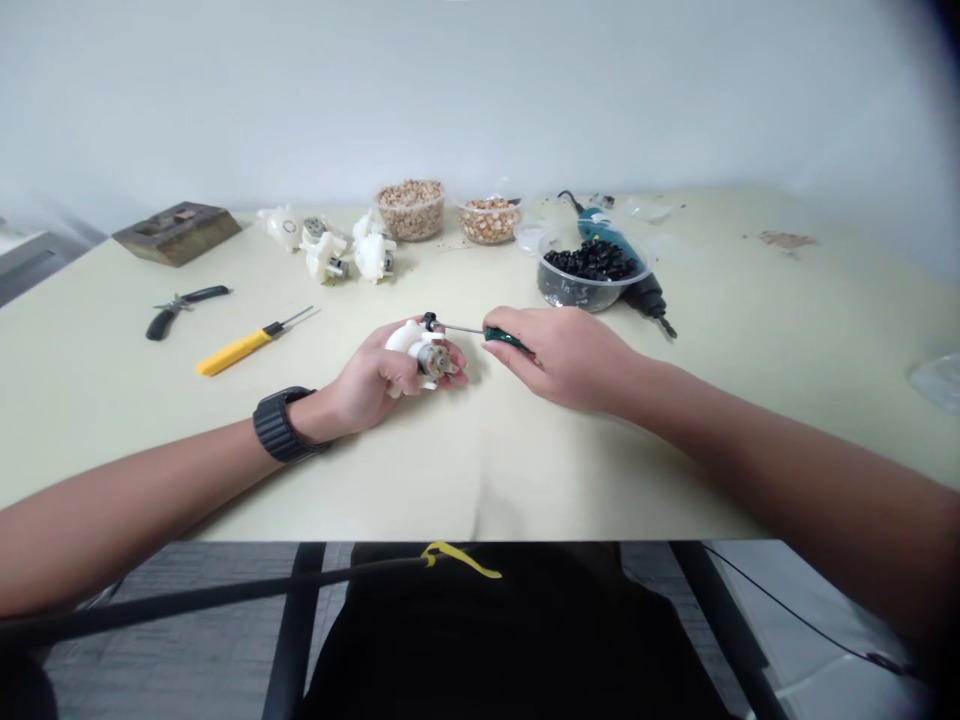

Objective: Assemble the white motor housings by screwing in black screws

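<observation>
My left hand, with a dark band at the wrist, is closed around a white plastic housing that has a small silver motor set in it. At the top of the housing sits a small black part. My right hand is wrapped round the dark green handle of a screwdriver. Its thin metal shaft points left and reaches the black part; whether the tip is seated there is too small to tell.
Behind my hands stand tubs of beige pieces, orange-brown pieces and black pieces, beside a teal power tool. Several white motor housings, a wooden block, pliers and a yellow-handled screwdriver lie left.
</observation>
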The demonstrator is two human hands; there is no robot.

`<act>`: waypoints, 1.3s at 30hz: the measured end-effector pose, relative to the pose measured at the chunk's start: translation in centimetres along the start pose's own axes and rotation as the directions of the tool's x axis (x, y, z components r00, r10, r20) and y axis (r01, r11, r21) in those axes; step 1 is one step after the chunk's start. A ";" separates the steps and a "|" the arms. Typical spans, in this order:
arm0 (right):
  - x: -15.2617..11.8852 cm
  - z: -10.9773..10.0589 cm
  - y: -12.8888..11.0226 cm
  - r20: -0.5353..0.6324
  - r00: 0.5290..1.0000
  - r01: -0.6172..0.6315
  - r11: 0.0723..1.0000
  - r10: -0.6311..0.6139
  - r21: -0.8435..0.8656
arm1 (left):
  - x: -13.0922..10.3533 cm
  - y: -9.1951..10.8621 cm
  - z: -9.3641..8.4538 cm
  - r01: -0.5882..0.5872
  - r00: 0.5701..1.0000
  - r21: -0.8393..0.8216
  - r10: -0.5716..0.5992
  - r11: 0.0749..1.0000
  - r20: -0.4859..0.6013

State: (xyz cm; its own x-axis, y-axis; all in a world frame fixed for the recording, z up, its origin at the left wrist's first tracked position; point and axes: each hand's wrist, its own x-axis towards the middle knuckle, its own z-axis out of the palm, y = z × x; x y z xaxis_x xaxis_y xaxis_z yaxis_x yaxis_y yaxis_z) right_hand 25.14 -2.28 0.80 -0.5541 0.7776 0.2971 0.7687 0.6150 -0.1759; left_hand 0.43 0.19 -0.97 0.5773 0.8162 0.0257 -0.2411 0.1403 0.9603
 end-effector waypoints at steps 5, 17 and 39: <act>0.0 -0.3 -0.2 0.030 1.000 -0.007 1.000 0.007 -0.015 | 0.1 0.0 0.0 -0.011 1.000 0.007 0.011 1.000 0.014; 0.1 -0.7 -1.4 0.015 0.998 0.059 0.938 -0.057 -0.341 | 0.1 -0.2 -0.4 -0.013 0.998 0.037 0.010 0.999 0.070; -0.1 -0.9 -2.0 -0.049 0.995 0.057 0.917 -0.083 -0.394 | 0.0 -0.3 -0.5 -0.037 0.996 0.074 0.031 0.997 0.078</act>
State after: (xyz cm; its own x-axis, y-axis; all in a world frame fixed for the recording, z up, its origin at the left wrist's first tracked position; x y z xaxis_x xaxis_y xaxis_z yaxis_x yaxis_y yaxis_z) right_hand 24.00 -3.72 1.95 -0.5995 0.7169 0.3559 0.7995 0.5566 0.2256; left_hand 0.11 0.39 -1.40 0.6289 0.7737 0.0769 -0.2037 0.0684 0.9766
